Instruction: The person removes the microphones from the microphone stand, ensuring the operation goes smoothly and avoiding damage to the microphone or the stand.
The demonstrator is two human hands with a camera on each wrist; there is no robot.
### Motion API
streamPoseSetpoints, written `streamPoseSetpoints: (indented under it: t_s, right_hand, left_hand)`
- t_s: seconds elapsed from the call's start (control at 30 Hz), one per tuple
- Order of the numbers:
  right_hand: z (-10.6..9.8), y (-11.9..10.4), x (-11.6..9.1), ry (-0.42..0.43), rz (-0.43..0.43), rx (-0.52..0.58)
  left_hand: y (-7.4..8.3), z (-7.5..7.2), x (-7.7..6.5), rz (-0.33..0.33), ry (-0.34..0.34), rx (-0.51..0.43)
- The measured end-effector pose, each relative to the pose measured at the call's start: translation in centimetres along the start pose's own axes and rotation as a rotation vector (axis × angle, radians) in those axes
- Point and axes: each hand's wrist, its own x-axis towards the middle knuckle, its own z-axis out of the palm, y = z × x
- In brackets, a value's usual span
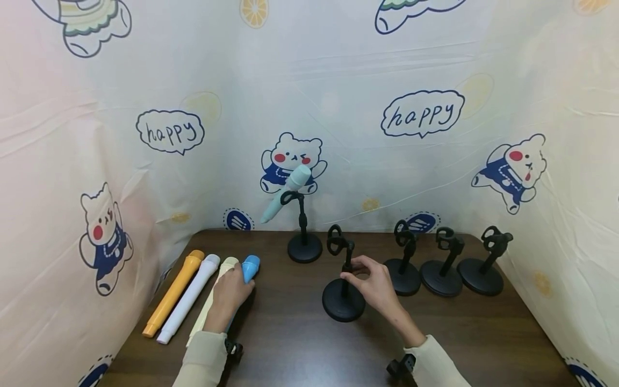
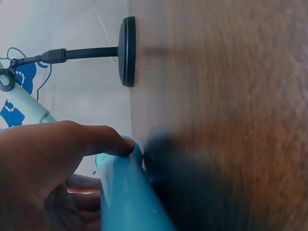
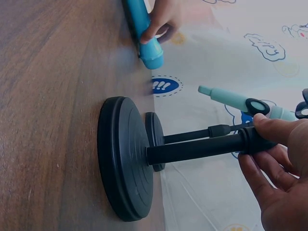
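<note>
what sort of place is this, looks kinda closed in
Probably an indoor, screened-off work area, though the wider room is out of view. A pale sheet printed with bears and "happy" bubbles surrounds a dark wood-look table bearing colourful microphones and black stands.

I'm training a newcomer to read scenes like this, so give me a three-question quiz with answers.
1. What colour is the microphone that the left hand grips?
2. True or false: the right hand grips a black stand above its base.
3. Where is the mint microphone?
A) flat on the table
B) in the ring of another stand
C) in the right hand

Key
1. Blue.
2. True.
3. B.
</note>
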Motion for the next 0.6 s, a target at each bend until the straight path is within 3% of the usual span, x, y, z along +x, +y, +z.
streamPoseSetpoints:
  t_s: [0.6]
  right_hand:
    - [0.09,0.04,-0.09,0.002,-0.003,-0.004]
  left_hand:
    - [0.39,-0.63,-0.55,0.013,0.032,-0.003]
